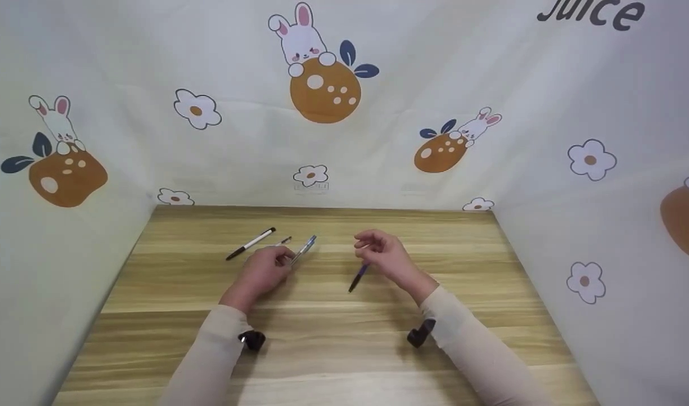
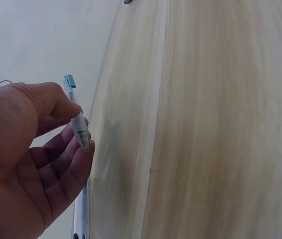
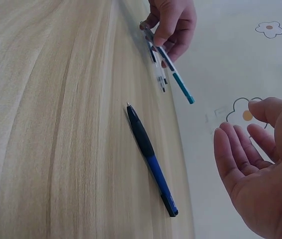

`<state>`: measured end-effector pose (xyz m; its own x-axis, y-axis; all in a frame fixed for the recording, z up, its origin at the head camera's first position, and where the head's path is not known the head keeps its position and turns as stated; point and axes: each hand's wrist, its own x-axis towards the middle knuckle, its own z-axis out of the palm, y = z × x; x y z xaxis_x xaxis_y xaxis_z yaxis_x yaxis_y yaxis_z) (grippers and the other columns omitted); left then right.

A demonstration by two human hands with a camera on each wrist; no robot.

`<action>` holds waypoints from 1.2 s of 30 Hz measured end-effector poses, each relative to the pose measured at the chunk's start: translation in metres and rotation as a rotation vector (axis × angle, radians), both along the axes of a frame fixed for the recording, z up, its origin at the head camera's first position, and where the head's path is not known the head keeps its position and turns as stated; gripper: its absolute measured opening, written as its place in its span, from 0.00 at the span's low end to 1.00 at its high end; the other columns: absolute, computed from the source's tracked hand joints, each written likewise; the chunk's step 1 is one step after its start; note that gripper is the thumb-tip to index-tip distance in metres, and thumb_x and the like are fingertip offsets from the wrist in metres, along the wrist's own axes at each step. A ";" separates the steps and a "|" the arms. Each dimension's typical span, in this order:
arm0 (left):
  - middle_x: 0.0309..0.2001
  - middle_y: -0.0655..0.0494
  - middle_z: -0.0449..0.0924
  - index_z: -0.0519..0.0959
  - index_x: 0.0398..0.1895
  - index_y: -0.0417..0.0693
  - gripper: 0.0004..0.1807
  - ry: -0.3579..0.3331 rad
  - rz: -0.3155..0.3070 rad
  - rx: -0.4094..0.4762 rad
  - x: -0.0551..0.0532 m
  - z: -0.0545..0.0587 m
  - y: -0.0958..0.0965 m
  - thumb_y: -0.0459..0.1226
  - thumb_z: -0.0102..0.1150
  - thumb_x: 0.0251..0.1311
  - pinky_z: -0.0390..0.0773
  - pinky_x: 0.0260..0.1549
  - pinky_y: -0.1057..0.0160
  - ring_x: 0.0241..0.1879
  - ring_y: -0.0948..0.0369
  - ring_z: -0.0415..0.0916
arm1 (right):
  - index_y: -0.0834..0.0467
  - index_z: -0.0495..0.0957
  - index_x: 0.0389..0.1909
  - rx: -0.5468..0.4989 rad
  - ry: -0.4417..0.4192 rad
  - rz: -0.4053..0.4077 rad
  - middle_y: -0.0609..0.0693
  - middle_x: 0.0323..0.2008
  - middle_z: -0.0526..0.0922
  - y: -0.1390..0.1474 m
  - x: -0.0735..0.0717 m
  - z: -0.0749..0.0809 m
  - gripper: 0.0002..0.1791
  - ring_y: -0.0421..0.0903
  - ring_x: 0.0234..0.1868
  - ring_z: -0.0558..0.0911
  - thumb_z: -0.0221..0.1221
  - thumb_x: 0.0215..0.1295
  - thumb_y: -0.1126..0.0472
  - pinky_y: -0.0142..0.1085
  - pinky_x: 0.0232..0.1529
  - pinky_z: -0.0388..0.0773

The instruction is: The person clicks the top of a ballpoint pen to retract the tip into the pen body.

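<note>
Pale sleeves [image 1: 200, 366] reach in closest to the head camera, each with a small black wrist camera [image 1: 255, 340] at the cuff. Beyond them hangs a cream cloth [image 1: 237, 56] printed with rabbits and fruit, and in front of it spreads the wood-grained counter [image 1: 321, 366]. The left hand [image 1: 263, 272] pinches a clear pen [image 1: 305, 248] between thumb and fingers [image 2: 76, 172], low on the barrel near the tip; its teal end points away from the person and to the right, the tip back toward the wrist. The right hand [image 1: 386, 256] hangs over a blue pen [image 3: 155, 172], its fingers loosely parted and holding nothing. That pen lies on the counter, long axis slanted, black grip and tip toward the person and slightly left. Left of centre, a white pen [image 1: 259, 237] with dark ends slants from near left to far right; another pen [image 1: 286, 241] is mostly hidden behind the left hand, its direction unclear. All look light and stiff, probably smooth enough to roll or slip; mid-barrel seems the balanced hold, the blue pen's dark grip likely the surest.
</note>
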<state>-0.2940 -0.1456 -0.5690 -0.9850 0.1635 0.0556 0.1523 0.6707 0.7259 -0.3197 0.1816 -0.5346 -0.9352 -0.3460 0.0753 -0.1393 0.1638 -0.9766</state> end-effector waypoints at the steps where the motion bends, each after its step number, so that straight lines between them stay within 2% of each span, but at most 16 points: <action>1: 0.38 0.57 0.87 0.90 0.52 0.45 0.12 0.000 0.002 -0.006 0.000 0.000 -0.002 0.30 0.67 0.67 0.82 0.41 0.55 0.37 0.59 0.81 | 0.69 0.82 0.61 0.001 0.002 0.000 0.70 0.55 0.85 0.000 0.000 0.000 0.18 0.44 0.46 0.87 0.68 0.74 0.70 0.57 0.55 0.87; 11: 0.39 0.54 0.87 0.90 0.52 0.43 0.14 0.025 0.003 -0.081 -0.002 -0.002 -0.016 0.28 0.67 0.66 0.82 0.42 0.52 0.37 0.57 0.80 | 0.68 0.83 0.62 0.016 0.009 0.006 0.69 0.55 0.85 0.001 0.002 0.000 0.18 0.44 0.46 0.87 0.68 0.75 0.69 0.58 0.56 0.87; 19: 0.46 0.51 0.88 0.90 0.54 0.43 0.13 0.044 -0.020 -0.170 -0.003 -0.001 -0.025 0.29 0.65 0.70 0.82 0.50 0.47 0.43 0.53 0.80 | 0.69 0.81 0.64 -0.015 -0.022 0.025 0.68 0.56 0.84 0.002 0.004 0.001 0.20 0.45 0.48 0.87 0.68 0.76 0.68 0.37 0.49 0.88; 24: 0.50 0.49 0.87 0.89 0.57 0.43 0.14 0.017 -0.030 -0.188 -0.006 -0.002 -0.028 0.31 0.65 0.72 0.81 0.53 0.45 0.46 0.52 0.80 | 0.69 0.81 0.64 -0.016 -0.025 0.019 0.71 0.57 0.83 0.002 0.003 0.001 0.19 0.44 0.47 0.87 0.67 0.75 0.70 0.35 0.49 0.88; 29: 0.54 0.48 0.88 0.90 0.58 0.45 0.13 -0.007 -0.029 -0.197 -0.007 -0.003 -0.030 0.32 0.64 0.75 0.81 0.54 0.45 0.47 0.52 0.80 | 0.69 0.82 0.63 -0.027 -0.025 0.015 0.70 0.56 0.84 0.001 0.004 0.002 0.19 0.44 0.47 0.87 0.68 0.74 0.70 0.35 0.48 0.88; 36: 0.52 0.47 0.88 0.90 0.56 0.43 0.13 0.007 -0.054 -0.207 -0.008 -0.005 -0.031 0.31 0.66 0.73 0.82 0.55 0.43 0.48 0.51 0.81 | 0.69 0.82 0.62 -0.037 -0.020 0.007 0.67 0.54 0.86 0.002 0.005 0.002 0.19 0.44 0.47 0.88 0.69 0.74 0.69 0.35 0.48 0.88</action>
<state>-0.3019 -0.1761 -0.5738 -0.9743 0.2244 0.0222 0.1964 0.7962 0.5723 -0.3150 0.1837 -0.5323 -0.9342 -0.3500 0.0692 -0.1203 0.1266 -0.9846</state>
